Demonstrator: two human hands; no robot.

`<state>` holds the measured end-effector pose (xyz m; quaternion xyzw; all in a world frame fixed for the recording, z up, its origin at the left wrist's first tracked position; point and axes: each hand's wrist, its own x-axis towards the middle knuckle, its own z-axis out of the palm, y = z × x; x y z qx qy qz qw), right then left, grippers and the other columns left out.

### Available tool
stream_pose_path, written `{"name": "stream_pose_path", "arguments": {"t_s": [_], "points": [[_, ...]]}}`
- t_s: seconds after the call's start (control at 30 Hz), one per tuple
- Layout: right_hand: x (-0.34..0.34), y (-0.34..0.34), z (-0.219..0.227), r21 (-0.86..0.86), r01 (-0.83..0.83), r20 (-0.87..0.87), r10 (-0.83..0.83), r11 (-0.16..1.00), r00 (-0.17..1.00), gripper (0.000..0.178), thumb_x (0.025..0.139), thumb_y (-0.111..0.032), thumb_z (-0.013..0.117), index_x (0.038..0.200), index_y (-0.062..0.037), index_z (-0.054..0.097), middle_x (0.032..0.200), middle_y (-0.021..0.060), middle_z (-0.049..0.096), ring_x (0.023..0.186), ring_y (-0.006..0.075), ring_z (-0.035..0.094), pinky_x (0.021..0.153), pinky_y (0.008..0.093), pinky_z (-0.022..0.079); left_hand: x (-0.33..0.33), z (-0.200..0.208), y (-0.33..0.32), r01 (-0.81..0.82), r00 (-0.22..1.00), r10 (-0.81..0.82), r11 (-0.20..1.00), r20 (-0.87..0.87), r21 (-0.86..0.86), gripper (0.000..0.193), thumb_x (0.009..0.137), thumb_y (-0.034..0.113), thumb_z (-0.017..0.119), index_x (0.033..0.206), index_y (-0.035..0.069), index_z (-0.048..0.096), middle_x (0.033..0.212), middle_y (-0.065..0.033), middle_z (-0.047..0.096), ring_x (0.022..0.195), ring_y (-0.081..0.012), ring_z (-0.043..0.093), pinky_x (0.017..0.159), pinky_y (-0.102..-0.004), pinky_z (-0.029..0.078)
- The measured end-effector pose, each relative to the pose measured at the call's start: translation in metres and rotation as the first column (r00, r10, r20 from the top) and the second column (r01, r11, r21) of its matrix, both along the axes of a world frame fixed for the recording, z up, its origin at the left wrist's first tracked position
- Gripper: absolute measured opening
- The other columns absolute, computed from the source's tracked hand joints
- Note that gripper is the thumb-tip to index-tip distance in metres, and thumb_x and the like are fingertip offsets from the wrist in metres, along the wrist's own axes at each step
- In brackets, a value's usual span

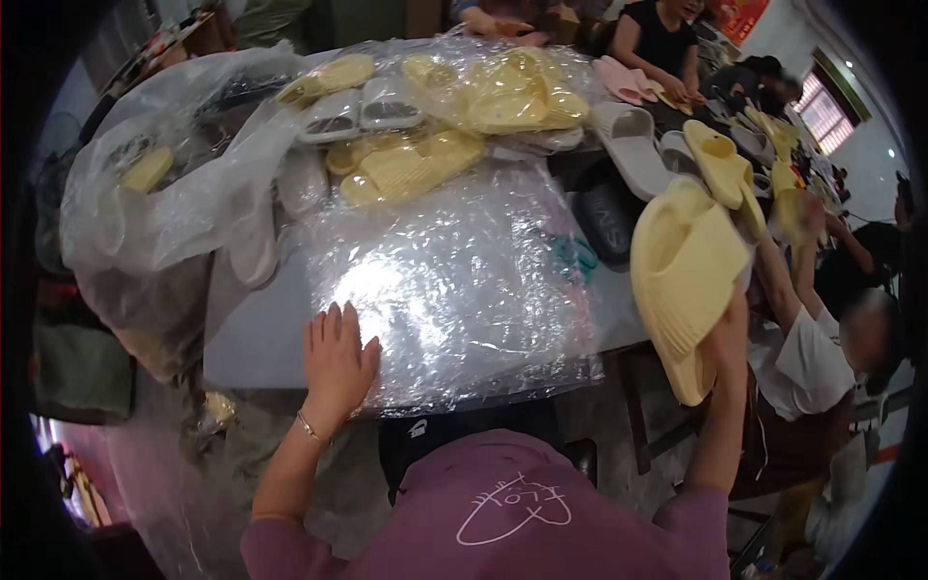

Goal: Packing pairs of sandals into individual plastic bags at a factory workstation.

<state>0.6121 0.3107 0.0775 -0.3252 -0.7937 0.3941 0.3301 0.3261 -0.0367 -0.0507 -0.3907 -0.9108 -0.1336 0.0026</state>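
So the left hand [338, 356] is resting palm-down on a stack of clear plastic bags [454, 300] at the near edge of the table [253, 343]; its grip is flat and loose, fingers stretched out, nothing held. The right hand [727, 333] has its grip closed around a pale yellow slipper [681, 266], toe tipped up, just off the table's right edge. Can't tell if that's one or a pair, and the slipper hides some of the fingers. A dark slipper [604, 215] sits past the bags, toward the right edge. Over by the left edge there's a big see-through bag [111, 217] with footwear inside. Further back, bagged yellow slippers [416, 172] and grey slippers [633, 145] crowd the far side, plus pink slippers [623, 79] near the far right corner, close to a person in black [662, 39].
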Motion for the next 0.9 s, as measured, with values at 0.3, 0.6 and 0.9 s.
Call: {"name": "stream_pose_path", "arguments": {"t_s": [0.3,0.6,0.9], "points": [[-0.208,-0.146,-0.088,0.435,-0.527,0.232,0.474,0.730,0.849,0.018,0.071,-0.009,0.059,0.085,0.0028,0.056,0.088,0.0227,0.054,0.086,0.0379,0.053,0.078,0.0473,0.043,-0.058,-0.039,0.020,0.158,0.867,-0.392,0.801,0.306,0.578,0.073,0.082,0.036,0.065,0.139,-0.001,0.037,0.146,-0.0236,0.032,0.138,-0.0363,0.025,0.115,-0.0471,0.015],[-0.167,-0.052,-0.145,0.488,-0.213,0.371,0.020,0.847,0.928,0.019,0.079,-0.013,0.058,0.089,0.0020,0.054,0.088,0.0219,0.057,0.081,0.0398,0.055,0.074,0.0505,0.043,-0.050,-0.031,0.027,0.083,0.992,-0.076,0.994,-0.098,0.072,0.066,0.091,0.038,0.048,0.142,-0.001,0.032,0.149,-0.0293,0.022,0.139,-0.0473,0.014,0.115,-0.0499,0.010],[-0.169,-0.040,-0.145,0.430,-0.311,0.435,0.108,0.848,0.894,0.023,0.077,-0.013,0.062,0.091,0.0038,0.054,0.089,0.0227,0.056,0.084,0.0395,0.055,0.075,0.0489,0.043,-0.100,-0.010,0.084,0.281,0.883,-0.281,0.958,-0.376,-0.055,0.058,0.092,0.035,0.046,0.142,0.006,0.036,0.150,-0.0086,0.032,0.141,-0.0266,0.023,0.115,-0.0499,0.006]]}}
